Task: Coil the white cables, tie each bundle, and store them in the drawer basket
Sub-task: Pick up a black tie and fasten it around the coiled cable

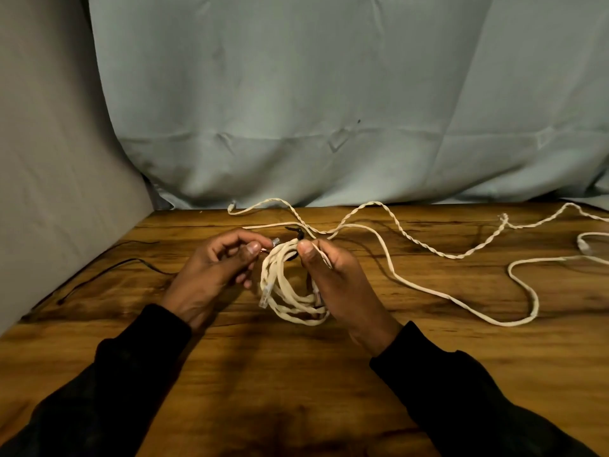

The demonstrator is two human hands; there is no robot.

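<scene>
Coiled cable bundle hangs between both hands, just above the tabletop, long axis running roughly top to bottom: top of the loop pinched up high, bottom loops sagging toward the person. Right hand has its grip closed on the top right of the coil, thumb pressing the strands right by a small dark tie that pokes up at the top. Left hand sits just left of the coil, thumb and fingers pinched on a clear plug end w/ a thin strand, touching the coil's top left. So the tie lies just above and between the two grips, slightly nearer the right thumb.

My read: cinching the tie is the step in hand; left pulls, right steadies. One connector dangles on the coil's left side.

Loose cables sprawl well apart to the right and back, not yet coiled. No drawer basket in view.
</scene>
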